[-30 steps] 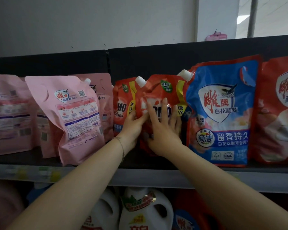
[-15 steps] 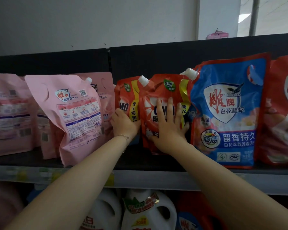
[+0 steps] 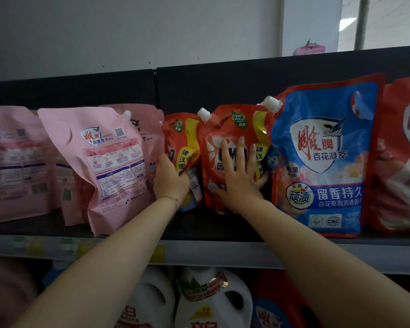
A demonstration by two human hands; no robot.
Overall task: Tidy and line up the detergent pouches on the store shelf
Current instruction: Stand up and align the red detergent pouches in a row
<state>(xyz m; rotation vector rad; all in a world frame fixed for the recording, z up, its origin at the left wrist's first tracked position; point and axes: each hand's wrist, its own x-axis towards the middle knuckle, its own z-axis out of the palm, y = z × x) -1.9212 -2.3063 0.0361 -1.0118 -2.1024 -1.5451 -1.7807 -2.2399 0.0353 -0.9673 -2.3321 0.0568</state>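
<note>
Two red detergent pouches stand upright on the store shelf (image 3: 223, 252), spouts up and leaning left. The left hand (image 3: 171, 181) grasps the left red pouch (image 3: 182, 143) at its lower edge. The right hand (image 3: 237, 181) lies flat, fingers spread, against the right red pouch (image 3: 225, 129), beside a blue pouch (image 3: 322, 162).

Front orange pouch (image 3: 232, 129) stood upright mid-shelf, white spout at its top left. Right hand (image 3: 238, 183) lay flat on its face, fingers (image 3: 240, 150) spread. Left hand (image 3: 171, 181) gripped a second orange pouch (image 3: 181, 138) just left of it, partly behind. Pink pouch (image 3: 109, 166) leaned further left. Blue pouch (image 3: 322, 150) touched the front orange pouch's right edge. White jugs (image 3: 213, 301) sat below the shelf (image 3: 223, 252).
</note>
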